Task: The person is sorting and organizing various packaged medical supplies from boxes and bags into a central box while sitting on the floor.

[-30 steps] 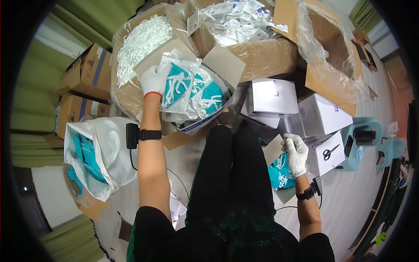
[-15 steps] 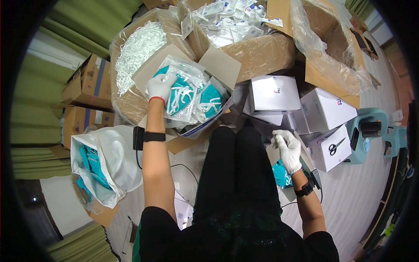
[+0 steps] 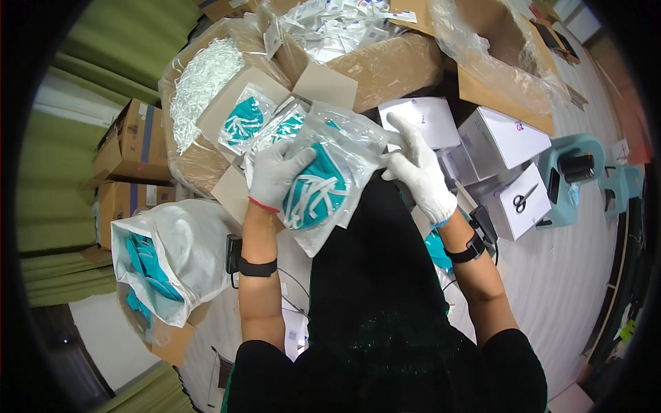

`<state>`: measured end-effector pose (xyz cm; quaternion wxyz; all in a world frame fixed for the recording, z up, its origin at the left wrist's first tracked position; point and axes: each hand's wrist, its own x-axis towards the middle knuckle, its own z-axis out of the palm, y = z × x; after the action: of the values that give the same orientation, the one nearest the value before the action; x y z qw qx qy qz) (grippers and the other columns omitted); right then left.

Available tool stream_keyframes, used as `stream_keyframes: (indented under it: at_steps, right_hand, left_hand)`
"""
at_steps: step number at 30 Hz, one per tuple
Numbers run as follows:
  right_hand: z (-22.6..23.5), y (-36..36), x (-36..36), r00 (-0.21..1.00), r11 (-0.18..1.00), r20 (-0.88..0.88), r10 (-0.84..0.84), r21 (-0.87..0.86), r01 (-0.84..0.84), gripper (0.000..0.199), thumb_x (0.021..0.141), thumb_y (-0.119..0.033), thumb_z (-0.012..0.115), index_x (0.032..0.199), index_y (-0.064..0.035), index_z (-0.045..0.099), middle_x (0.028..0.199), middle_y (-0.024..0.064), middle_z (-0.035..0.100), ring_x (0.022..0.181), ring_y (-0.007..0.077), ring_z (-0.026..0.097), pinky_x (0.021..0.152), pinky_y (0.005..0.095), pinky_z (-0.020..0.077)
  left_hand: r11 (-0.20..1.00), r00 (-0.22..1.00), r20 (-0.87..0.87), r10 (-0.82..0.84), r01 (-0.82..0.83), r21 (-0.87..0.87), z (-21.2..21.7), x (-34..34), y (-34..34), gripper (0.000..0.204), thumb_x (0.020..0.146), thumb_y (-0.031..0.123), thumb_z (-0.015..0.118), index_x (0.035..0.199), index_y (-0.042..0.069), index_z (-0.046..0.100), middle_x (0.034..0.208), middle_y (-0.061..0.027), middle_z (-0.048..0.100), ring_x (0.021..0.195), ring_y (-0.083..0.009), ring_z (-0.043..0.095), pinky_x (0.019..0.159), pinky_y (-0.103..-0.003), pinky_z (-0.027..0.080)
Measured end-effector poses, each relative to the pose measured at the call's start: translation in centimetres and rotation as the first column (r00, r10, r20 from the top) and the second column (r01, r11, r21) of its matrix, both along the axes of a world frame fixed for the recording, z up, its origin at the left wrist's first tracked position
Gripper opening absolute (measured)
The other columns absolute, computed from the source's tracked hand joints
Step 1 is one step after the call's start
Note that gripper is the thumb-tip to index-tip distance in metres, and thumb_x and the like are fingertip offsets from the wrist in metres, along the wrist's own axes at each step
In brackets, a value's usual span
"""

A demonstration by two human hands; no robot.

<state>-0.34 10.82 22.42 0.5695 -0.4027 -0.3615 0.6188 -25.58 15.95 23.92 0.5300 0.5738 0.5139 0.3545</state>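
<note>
White-gloved left hand [image 3: 275,175], red-edged at the cuff: closed on the left side of a clear bag [image 3: 354,148], thumb across its front. White-gloved right hand [image 3: 420,172], blue-edged at the cuff: thumb and fingers parted, tips at the bag's right edge; whether they pinch the film cannot be told. Clear bag, landmark for all places below: tilted, above the person's lap, containing teal folded pieces [image 3: 322,189] with white straps. Just beyond the bag, to its left: open carton [image 3: 329,86], flaps out, packed with bagged teal pieces [image 3: 246,120]. Farther beyond the bag, leftward: heap of white strips [image 3: 203,89] in plastic-lined cardboard. Well beyond the bag: large brown carton [image 3: 392,69] with white packets [image 3: 337,27]. Beyond the bag and right: second plastic-lined carton [image 3: 506,103]. Right of the bag: white boxes [image 3: 506,141], one bearing black scissors [image 3: 521,201]; farther right, pale blue stool [image 3: 561,210]. Right of the bag, nearer the body: teal items [image 3: 437,251], partly hidden by the right forearm. Left of the bag: white sack [image 3: 203,237], mouth open, teal contents [image 3: 148,261] showing; farther left, brown boxes [image 3: 131,155], stacked; outermost, green curtains [image 3: 86,148].
</note>
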Motion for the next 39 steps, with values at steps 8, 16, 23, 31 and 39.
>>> stream_keyframes:
  at_steps: [8,16,23,31,39]
  right_hand:
    - [1.5,-3.6,-1.2,0.733,0.968,0.641,0.228,-0.231,-0.098,0.019,0.092,-0.021,0.06,0.087,-0.002,0.06,0.062,0.003,0.059,0.052,0.0107,0.056,0.053,0.0242,0.0463]
    - [-3.6,-7.3,0.3,0.966,0.944,0.258,0.032,-0.325,0.056,0.034,0.097,-0.024,0.048,0.071,-0.0043,0.056,0.052,0.0051,0.053,0.034,0.0103,0.043,0.031,0.0228,0.0308]
    - [-1.4,-9.4,2.4,0.859,0.911,0.412,0.303,-0.391,-0.134,0.031,0.091,-0.033,0.059,0.092,-0.0018,0.058,0.071,0.0069,0.062,0.052,0.0115,0.057,0.048,0.0214,0.0451]
    - [-2.6,-10.3,2.7,0.869,0.959,0.415,0.268,-0.026,-0.283,0.015,0.086,-0.007,0.066,0.098,0.0006,0.062,0.085,0.0015,0.064,0.077,0.0074,0.058,0.072,0.0225,0.0474]
    - [-8.3,-8.3,2.8,0.916,0.954,0.363,-0.168,-0.173,0.243,0.013,0.085,-0.002,0.059,0.072,0.0,0.063,0.065,0.0003,0.059,0.06,0.0083,0.052,0.053,0.0252,0.0424]
  left_hand:
    - [0.983,0.863,-0.474,0.171,-0.116,0.144,-1.2,4.4,-3.4,0.05,0.072,0.046,0.076,0.086,-0.001,0.065,0.082,-0.0165,0.067,0.078,-0.0309,0.065,0.073,-0.039,0.05]
    - [0.777,0.651,-0.752,0.105,0.418,0.47,-2.9,10.1,-12.8,0.075,0.065,0.043,0.079,0.122,0.003,0.052,0.111,-0.0195,0.06,0.107,-0.0328,0.056,0.093,-0.042,0.044]
    - [0.847,0.594,-0.794,-0.132,0.483,0.22,-5.2,8.3,-13.0,0.017,0.089,0.016,0.052,0.103,0.009,0.058,0.088,-0.0146,0.063,0.083,-0.0345,0.062,0.073,-0.045,0.049]
    - [0.784,0.682,-0.564,-0.465,0.613,0.095,-3.8,7.8,-12.4,0.021,0.089,0.023,0.051,0.094,0.006,0.059,0.087,-0.0196,0.061,0.087,-0.0405,0.059,0.075,-0.047,0.047]
    - [0.553,0.732,-0.659,-0.172,0.626,0.55,-6.1,12.5,-13.0,0.015,0.087,0.025,0.051,0.081,0.017,0.063,0.073,-0.0046,0.059,0.072,-0.0227,0.061,0.062,-0.037,0.048]
